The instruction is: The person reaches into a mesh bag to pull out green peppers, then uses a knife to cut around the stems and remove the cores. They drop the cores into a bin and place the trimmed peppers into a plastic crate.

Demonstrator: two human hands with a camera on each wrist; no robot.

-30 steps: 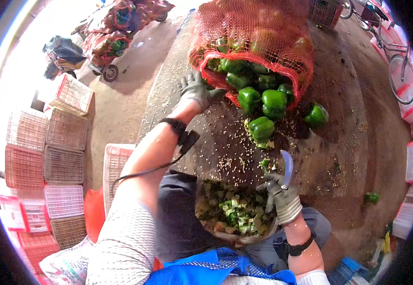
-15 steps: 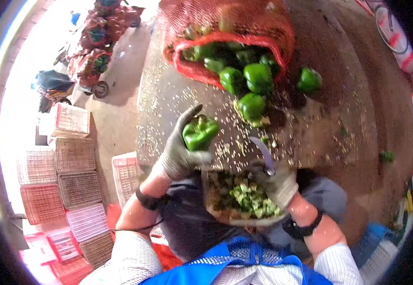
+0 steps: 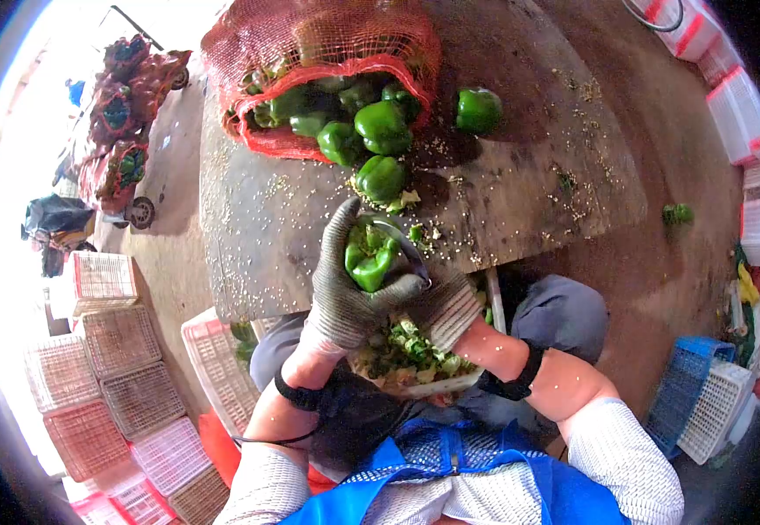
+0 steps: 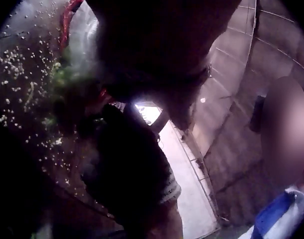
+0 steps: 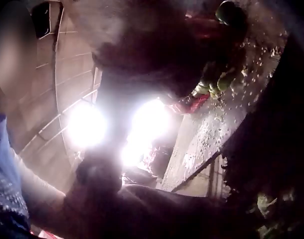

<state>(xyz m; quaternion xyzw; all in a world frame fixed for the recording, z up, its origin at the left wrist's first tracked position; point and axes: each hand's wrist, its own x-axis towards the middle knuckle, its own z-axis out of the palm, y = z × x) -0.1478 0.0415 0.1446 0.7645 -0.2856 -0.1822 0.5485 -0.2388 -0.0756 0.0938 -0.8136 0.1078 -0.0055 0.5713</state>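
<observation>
In the head view, my gloved left hand [image 3: 336, 293] holds a green bell pepper [image 3: 368, 264], its stem end facing up, over the near edge of the board. Close against it, my gloved right hand [image 3: 446, 306] grips a curved knife [image 3: 408, 247], its blade lying along the pepper's right side. The right fingers are mostly hidden behind the left thumb. Below both hands stands a tub [image 3: 450, 383] of cut green scraps, between the knees. Both wrist views are dark; the left hand [image 4: 129, 169] shows there only as a silhouette.
A red mesh sack [image 3: 327, 35] of peppers lies open on the seed-strewn board [image 3: 520, 175]. Several peppers sit at its mouth, with one loose pepper [image 3: 479, 110] to the right. Stacked plastic crates [image 3: 104, 346] stand at left, a blue crate [image 3: 690, 385] at right.
My left hand has gone from beside the sack to the near edge, now with a pepper. The right hand has brought the knife up against that pepper. The head view has shifted.
</observation>
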